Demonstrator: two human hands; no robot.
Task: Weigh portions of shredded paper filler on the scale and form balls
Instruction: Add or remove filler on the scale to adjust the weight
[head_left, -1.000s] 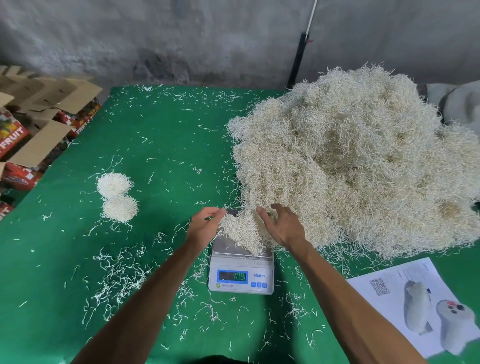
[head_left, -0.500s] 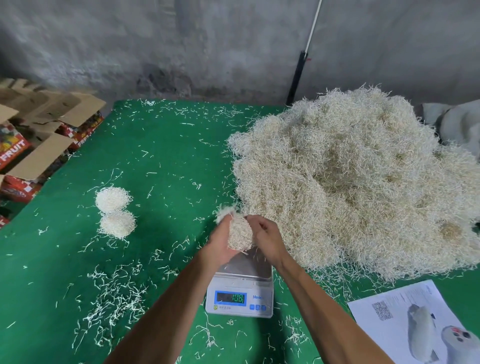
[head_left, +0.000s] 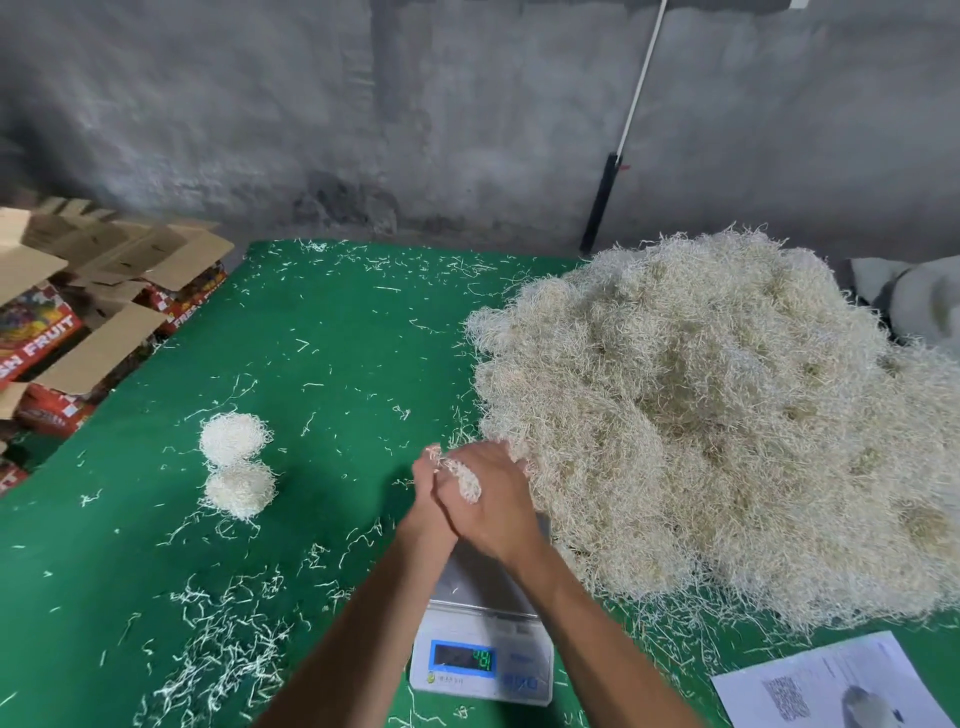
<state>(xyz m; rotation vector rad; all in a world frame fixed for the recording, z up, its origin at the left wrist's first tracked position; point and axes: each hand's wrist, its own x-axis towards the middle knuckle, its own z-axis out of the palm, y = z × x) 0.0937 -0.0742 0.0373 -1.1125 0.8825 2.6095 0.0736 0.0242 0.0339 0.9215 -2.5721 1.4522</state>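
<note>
My left hand (head_left: 427, 506) and my right hand (head_left: 493, 501) are cupped together around a small wad of shredded paper (head_left: 466, 480), held in the air above the far end of the scale (head_left: 483, 644). The scale's steel pan is bare and its blue display is lit. A big heap of pale shredded paper filler (head_left: 717, 415) covers the right side of the green table (head_left: 337, 353). Two finished paper balls (head_left: 234, 436) (head_left: 240, 488) lie side by side at the left.
Loose shreds (head_left: 223, 649) are scattered over the table, thickest at the near left. Open cardboard fruit boxes (head_left: 78, 312) are stacked beyond the left edge. A printed sheet (head_left: 821, 686) lies at the near right corner. A grey wall stands behind.
The portion was lifted off the scale's pan and both hands closed tighter around it, squeezing it smaller. The scale's pan is now bare.
</note>
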